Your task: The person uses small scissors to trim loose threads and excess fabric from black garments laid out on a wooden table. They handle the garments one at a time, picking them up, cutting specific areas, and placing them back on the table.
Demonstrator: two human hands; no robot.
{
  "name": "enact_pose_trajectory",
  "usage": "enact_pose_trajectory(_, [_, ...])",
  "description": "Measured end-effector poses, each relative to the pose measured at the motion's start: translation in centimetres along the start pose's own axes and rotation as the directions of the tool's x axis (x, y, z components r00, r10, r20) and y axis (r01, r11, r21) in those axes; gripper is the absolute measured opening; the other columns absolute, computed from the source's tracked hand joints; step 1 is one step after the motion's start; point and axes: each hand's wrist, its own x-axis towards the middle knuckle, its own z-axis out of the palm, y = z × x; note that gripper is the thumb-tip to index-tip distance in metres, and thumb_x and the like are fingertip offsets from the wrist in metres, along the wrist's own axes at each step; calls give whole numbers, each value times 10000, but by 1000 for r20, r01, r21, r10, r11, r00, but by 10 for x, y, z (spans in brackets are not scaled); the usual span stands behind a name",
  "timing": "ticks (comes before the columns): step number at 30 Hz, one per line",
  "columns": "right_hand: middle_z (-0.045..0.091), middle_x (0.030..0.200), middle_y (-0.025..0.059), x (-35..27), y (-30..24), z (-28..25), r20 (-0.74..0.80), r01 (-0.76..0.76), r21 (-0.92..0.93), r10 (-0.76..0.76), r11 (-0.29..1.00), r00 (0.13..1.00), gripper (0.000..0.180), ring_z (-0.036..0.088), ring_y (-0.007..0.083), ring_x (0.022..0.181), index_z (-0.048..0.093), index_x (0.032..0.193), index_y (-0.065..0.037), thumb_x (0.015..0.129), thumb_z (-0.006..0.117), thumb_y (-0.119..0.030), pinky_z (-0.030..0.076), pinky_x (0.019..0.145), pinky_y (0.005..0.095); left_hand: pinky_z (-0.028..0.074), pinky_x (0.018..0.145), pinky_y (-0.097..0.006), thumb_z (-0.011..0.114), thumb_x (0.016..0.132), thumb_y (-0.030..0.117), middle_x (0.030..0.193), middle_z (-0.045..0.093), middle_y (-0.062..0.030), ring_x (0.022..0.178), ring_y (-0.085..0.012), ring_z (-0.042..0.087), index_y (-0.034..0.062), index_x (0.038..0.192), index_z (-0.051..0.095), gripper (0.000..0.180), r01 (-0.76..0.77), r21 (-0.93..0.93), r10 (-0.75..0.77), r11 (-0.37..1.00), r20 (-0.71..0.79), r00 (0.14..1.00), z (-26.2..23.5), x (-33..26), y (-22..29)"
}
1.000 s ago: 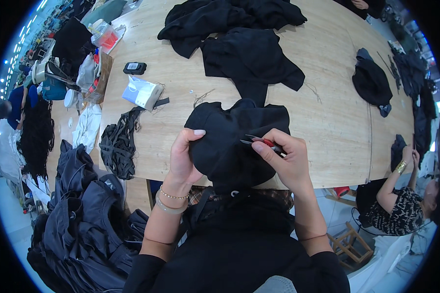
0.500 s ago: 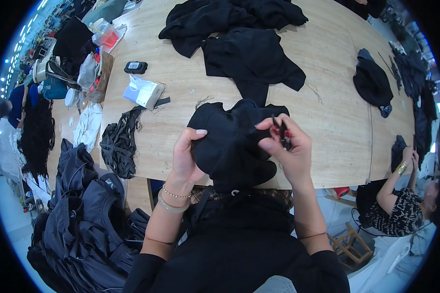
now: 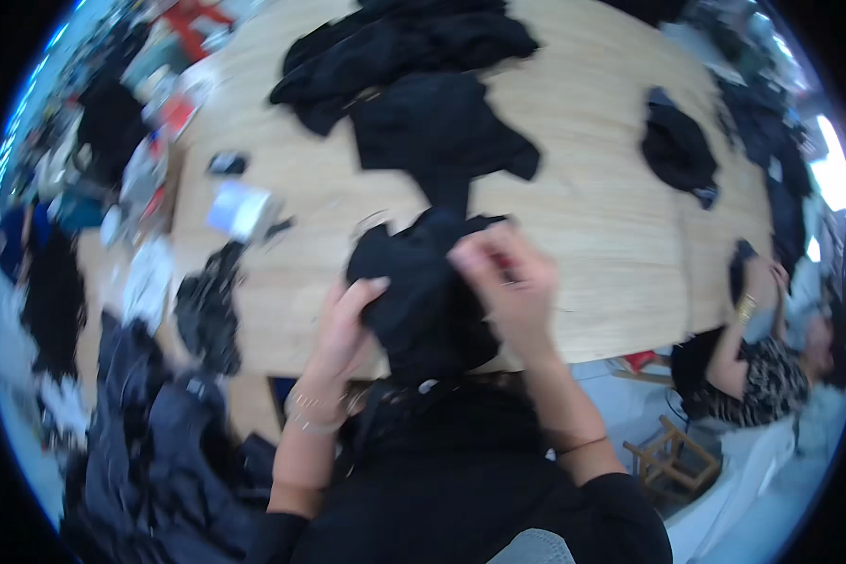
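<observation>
A black cloth garment [image 3: 418, 296] is bunched up at the table's near edge, in front of my body. My left hand [image 3: 341, 324] grips its left side, thumb on top and fingers underneath. Small red-and-black thread snips [image 3: 508, 267] sit tucked in the palm of my right hand [image 3: 517, 291], largely hidden by the fingers and blurred. The thumb and forefinger of that hand are pinched together at the garment's right edge. Whether they hold cloth or a thread is too blurred to see.
More black garments [image 3: 432, 122] lie beyond on the wooden table [image 3: 602, 254]. At left are a tissue pack [image 3: 240, 211], a small black box [image 3: 227, 164] and dark straps [image 3: 209, 310]. Dark clothes [image 3: 160, 432] are heaped at lower left. Another person [image 3: 761, 376] sits at right near a wooden stool [image 3: 672, 461].
The whole view has shifted and blurred. My right thumb and forefinger have closed into a pinch at the garment's edge, with the snips turned back into the palm. My left hand keeps its hold.
</observation>
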Motion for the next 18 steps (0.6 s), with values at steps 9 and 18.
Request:
enact_pose_trajectory(9, [588, 765, 93, -10, 27, 24, 187, 207, -40, -196, 978, 963, 110, 626, 272, 661, 636, 843, -18, 822, 712, -94, 472, 581, 356, 455, 771, -287, 671, 861, 13, 1144, 650, -109, 975, -193, 609, -15, 1119, 646, 260, -489, 833, 439, 259, 350, 828, 18, -10, 17])
enact_pose_trajectory(18, [613, 791, 95, -22, 27, 11, 198, 143, -90, -123, 986, 972, 149, 637, 296, 707, 624, 814, -17, 812, 699, -146, 469, 601, 387, 437, 575, -246, 585, 936, -28, 880, 662, -96, 672, -134, 587, -56, 971, 641, 71, -431, 789, 296, 438, 326, 898, 5, 6, -7])
